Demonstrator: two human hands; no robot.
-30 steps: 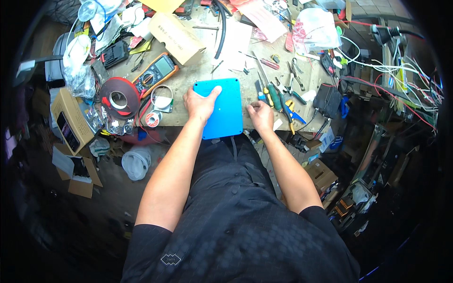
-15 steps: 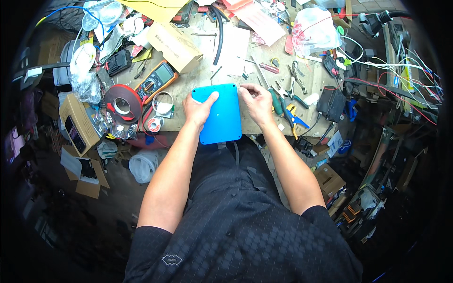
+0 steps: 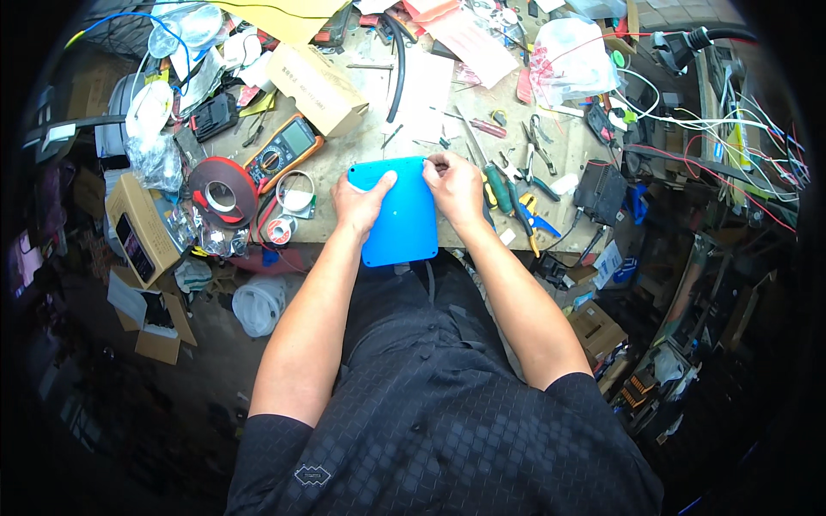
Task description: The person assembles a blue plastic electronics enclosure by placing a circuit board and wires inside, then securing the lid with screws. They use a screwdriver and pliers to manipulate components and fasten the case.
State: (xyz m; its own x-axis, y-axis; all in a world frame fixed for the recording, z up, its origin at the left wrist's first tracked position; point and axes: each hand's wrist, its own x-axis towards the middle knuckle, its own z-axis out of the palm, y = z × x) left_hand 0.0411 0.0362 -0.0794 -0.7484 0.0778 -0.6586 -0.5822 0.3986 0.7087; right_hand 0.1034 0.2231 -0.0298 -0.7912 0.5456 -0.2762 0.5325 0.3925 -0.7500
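Observation:
A blue rectangular plastic plate [image 3: 400, 219] with rounded corners and small dark holes near them overhangs the workbench's front edge, just above my lap. My left hand [image 3: 357, 202] grips it along its left side, thumb laid across the top face and fingers hidden beneath. At the plate's upper right corner, my right hand [image 3: 456, 191] has thumb and forefinger pinched together. Anything small between those fingertips is too hidden to name. Right of that hand lie a green-handled screwdriver [image 3: 497, 187] and pliers with yellow and blue handles [image 3: 538, 219].
A multimeter [image 3: 288, 150], a roll of dark red tape [image 3: 222, 193] and a cardboard box [image 3: 317, 89] crowd the left of the workbench [image 3: 585, 136]. On the right sit a black power adapter [image 3: 600, 189] and several loose wires [image 3: 731, 120]. A white bucket [image 3: 258, 308] stands below.
My right hand has moved left, its pinched fingertips now over the plate's upper right corner. The plate has shifted slightly down and left in view, with my left hand still on it.

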